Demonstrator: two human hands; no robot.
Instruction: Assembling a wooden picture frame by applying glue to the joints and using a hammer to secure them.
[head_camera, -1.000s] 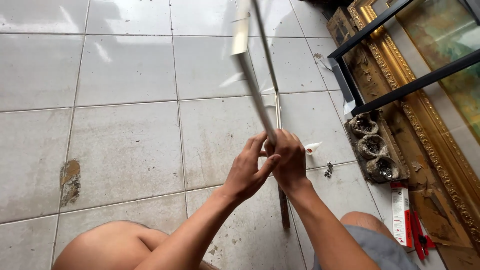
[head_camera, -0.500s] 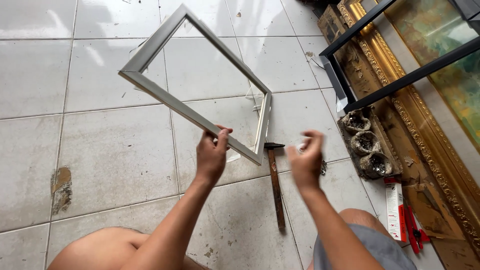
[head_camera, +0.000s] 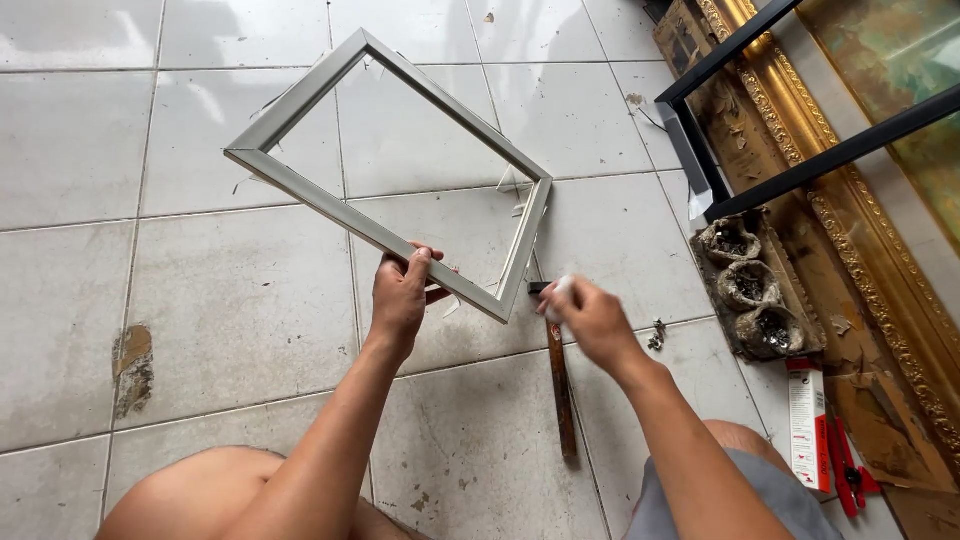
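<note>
Since half a second ago the silver picture frame (head_camera: 390, 165) has tilted flatter and its near corner has swung toward the right hand (head_camera: 585, 318). Nearest, the hammer (head_camera: 560, 385) lies on the tiled floor (head_camera: 200, 300) just below that corner. The left hand (head_camera: 402, 290) clamps the frame's near rail, fingers curled over it. The right hand (motion-blurred) pinches a small white object (head_camera: 560, 290) beside the corner. Right of the frame: three nail-filled sacks (head_camera: 748, 285), then an ornate gilt frame (head_camera: 860, 230).
</note>
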